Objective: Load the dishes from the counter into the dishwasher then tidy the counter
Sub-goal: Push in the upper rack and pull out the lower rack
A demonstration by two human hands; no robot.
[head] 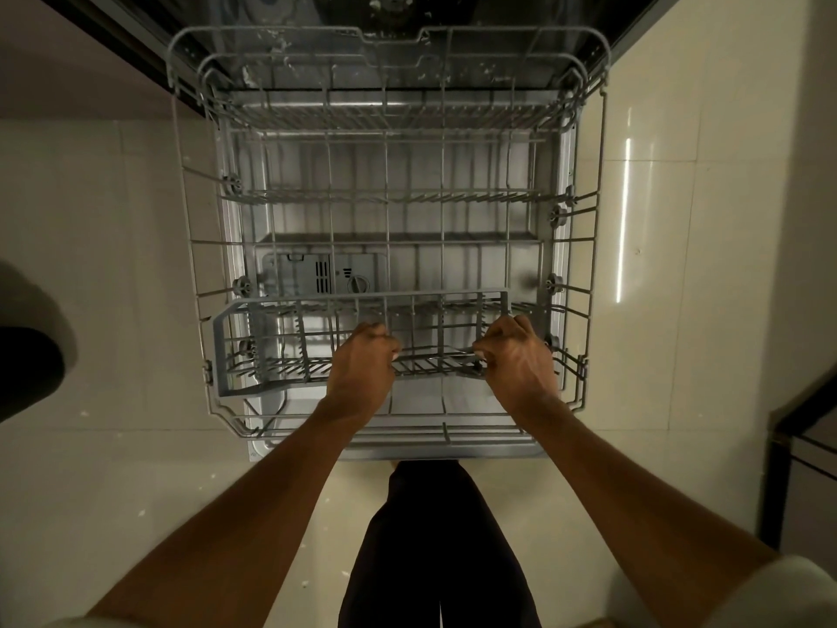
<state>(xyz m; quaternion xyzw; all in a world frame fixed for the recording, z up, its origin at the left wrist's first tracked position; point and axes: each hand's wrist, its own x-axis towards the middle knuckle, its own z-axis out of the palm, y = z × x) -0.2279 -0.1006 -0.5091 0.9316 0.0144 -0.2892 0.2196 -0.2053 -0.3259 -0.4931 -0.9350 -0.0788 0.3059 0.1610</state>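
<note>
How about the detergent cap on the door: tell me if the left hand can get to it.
Probably not directly. The left hand is closed on the rack, whose wire floor lies over the detergent cap on the door; only fingertips might poke through.

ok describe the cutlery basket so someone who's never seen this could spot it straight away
Start at the big grey wire rack pulled out over the open dishwasher door. Along the rack's near edge sits the cutlery basket, a long low grey tray running left to right, with the left hand and right hand closed on its wires. Unlike the thin wire around it, it has a solid plastic frame split into compartments.
</note>
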